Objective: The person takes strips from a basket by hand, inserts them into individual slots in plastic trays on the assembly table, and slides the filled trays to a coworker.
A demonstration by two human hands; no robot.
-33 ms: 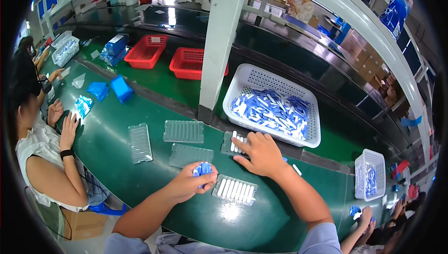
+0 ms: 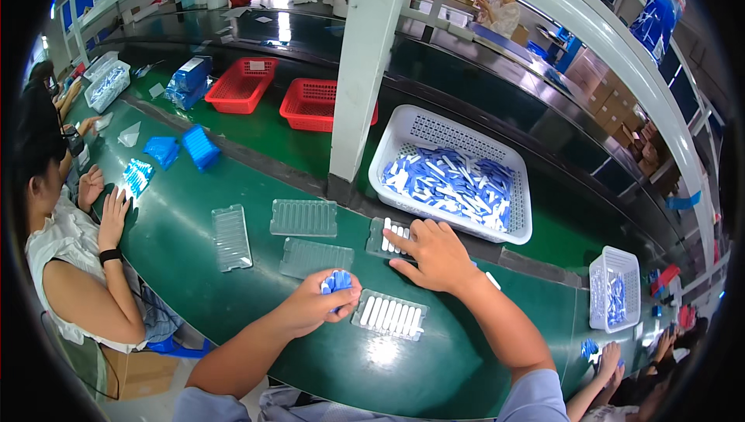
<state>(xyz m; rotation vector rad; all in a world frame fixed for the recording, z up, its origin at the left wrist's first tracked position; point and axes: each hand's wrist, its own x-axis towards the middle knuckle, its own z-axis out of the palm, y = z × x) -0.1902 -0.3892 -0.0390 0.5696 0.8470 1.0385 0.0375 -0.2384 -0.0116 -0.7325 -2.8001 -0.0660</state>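
My left hand (image 2: pixel 322 302) is closed round a bundle of small blue-and-white sticks (image 2: pixel 336 282), held just above the green table. My right hand (image 2: pixel 434 255) reaches over a clear plastic tray (image 2: pixel 376 237) partly filled with white sticks (image 2: pixel 394 236). Its index fingertip touches these sticks, the thumb is spread away from it, and the other fingers are partly hidden. Close to my left hand lies another clear tray with a row of white sticks (image 2: pixel 392 316). A loose white stick (image 2: pixel 493 280) lies just right of my right wrist.
Clear trays without sticks (image 2: pixel 304 218) lie left of my hands. A white basket (image 2: pixel 528 212) heaped with blue and white sticks stands beyond my right hand, beside a white post (image 2: pixel 361 73). Red baskets (image 2: pixel 240 84) stand farther left. A co-worker's hand (image 2: pixel 114 212) rests at left.
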